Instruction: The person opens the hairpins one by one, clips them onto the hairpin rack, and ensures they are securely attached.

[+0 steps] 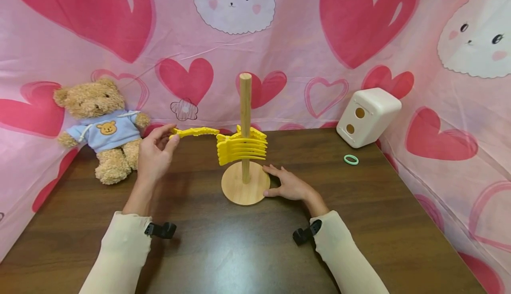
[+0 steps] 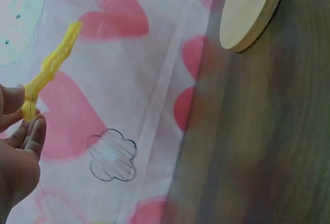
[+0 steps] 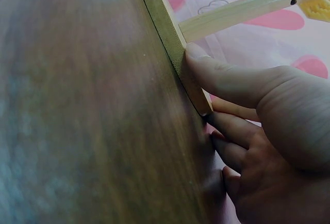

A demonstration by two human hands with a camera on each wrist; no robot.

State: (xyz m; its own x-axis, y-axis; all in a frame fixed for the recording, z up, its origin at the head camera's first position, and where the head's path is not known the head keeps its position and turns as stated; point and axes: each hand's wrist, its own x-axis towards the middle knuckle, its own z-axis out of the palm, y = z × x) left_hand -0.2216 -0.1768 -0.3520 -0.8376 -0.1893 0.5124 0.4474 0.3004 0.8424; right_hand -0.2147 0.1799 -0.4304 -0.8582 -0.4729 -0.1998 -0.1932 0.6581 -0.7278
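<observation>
My left hand (image 1: 156, 152) pinches one end of a thin, bumpy yellow plastic piece (image 1: 195, 131), which points right toward a wooden stand. In the left wrist view the same yellow piece (image 2: 51, 69) slants upward from thumb and fingertips. The stand has an upright post (image 1: 245, 103) on a round base (image 1: 235, 190). Several similar curved yellow pieces (image 1: 241, 148) hang stacked around the post, above the base. My right hand (image 1: 293, 185) holds the base's right rim; in the right wrist view the thumb (image 3: 227, 80) lies on the base edge (image 3: 180, 64) with the fingers beside it.
A teddy bear (image 1: 105, 130) in a blue top sits at the back left. At the back right stand a white box with round holes (image 1: 369, 116) and, before it, a small green ring (image 1: 351, 159). Pink heart-patterned cloth (image 1: 303, 41) borders the brown table (image 1: 199, 249).
</observation>
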